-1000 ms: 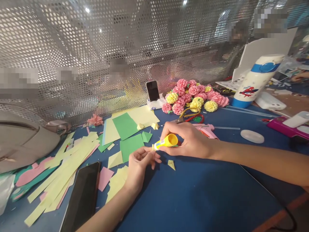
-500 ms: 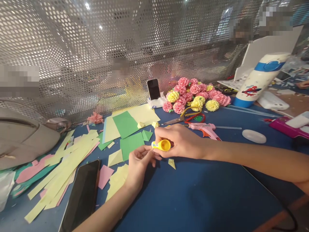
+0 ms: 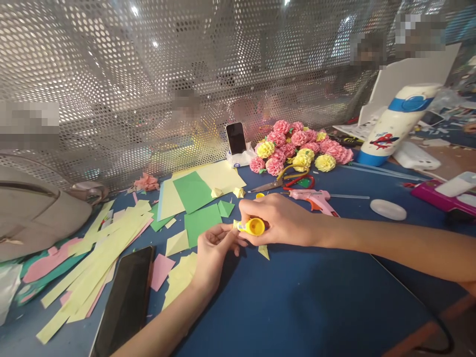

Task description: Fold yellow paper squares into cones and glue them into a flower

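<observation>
My right hand [image 3: 278, 219] grips a small yellow glue bottle [image 3: 252, 226], its tip pointing left at my left hand [image 3: 213, 248]. The left hand's fingers are pinched together just under the tip, on a small piece that I cannot make out. Both hands hover low over the blue table [image 3: 297, 297]. A folded yellow paper triangle [image 3: 264, 251] lies on the table right below my right hand. Green paper squares [image 3: 201, 222] lie just behind my left hand.
A black phone [image 3: 124, 297] and yellow and pink paper strips [image 3: 92, 258] lie to the left. Pink and yellow paper flowers [image 3: 297, 148], scissors [image 3: 286, 181], a pink glue gun [image 3: 316, 198] and a white bottle [image 3: 394, 124] stand behind. A grey bag [image 3: 37, 213] sits far left against the perforated metal screen.
My right hand has drawn the glue bottle left and closer to my left hand's fingers, turning its yellow base more towards me. The left hand has hardly moved.
</observation>
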Available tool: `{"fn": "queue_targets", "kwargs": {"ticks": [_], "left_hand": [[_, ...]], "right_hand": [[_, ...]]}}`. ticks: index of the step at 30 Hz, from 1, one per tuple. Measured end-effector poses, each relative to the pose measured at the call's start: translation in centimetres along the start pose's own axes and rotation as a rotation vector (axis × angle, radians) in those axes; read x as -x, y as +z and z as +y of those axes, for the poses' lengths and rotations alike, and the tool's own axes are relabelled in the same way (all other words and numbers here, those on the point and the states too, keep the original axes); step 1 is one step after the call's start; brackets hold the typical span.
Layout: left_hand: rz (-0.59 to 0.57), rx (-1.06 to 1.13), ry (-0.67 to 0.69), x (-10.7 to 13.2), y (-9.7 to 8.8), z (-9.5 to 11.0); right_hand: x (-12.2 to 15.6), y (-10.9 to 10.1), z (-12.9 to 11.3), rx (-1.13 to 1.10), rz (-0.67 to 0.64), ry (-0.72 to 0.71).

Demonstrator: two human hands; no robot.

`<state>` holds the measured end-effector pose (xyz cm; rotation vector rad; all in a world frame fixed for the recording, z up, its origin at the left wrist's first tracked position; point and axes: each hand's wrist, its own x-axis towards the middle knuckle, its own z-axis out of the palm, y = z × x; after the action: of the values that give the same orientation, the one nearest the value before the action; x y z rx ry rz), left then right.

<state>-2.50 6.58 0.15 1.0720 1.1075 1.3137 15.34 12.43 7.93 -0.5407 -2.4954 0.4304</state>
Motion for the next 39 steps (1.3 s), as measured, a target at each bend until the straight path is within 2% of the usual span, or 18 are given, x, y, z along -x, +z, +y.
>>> {"fn": "queue_targets", "kwargs": {"ticks": [8, 17, 22, 25, 27, 31, 34, 39], "left_hand": [[-0.013, -0.017, 0.008, 0.1, 0.0, 0.0], [0.006, 0.022, 0.013, 0.0, 0.1, 0.0], [0.018, 0.051, 0.028, 0.0, 0.1, -0.1], [-0.001, 0.062, 0.042, 0.0, 0.0, -0.3], [-0.009, 0.066, 0.054, 0.0, 0.0, -0.3], [-0.009, 0.061, 0.078, 0.0, 0.1, -0.2], [-0.001, 0.049, 0.089, -0.1, 0.0, -0.1], [0.009, 0.035, 0.087, -0.1, -0.3, -0.5]], "right_hand": [[-0.2, 0.3, 0.2, 0.028, 0.005, -0.060], [1.3, -0.1, 0.1, 0.061, 0.001, -0.100], [2.9, -1.5, -0.3, 0.090, 0.117, -0.088], [4.2, -2.6, 0.1, 0.036, 0.200, 0.027], [5.0, -3.3, 0.6, -0.063, 0.217, 0.176], [6.1, -4.1, 1.7, -0.397, 0.152, 0.434], [6.6, -4.1, 2.3, -0.607, 0.101, 0.499], [7.2, -3.1, 3.7, -0.918, 0.085, 0.617]]}}
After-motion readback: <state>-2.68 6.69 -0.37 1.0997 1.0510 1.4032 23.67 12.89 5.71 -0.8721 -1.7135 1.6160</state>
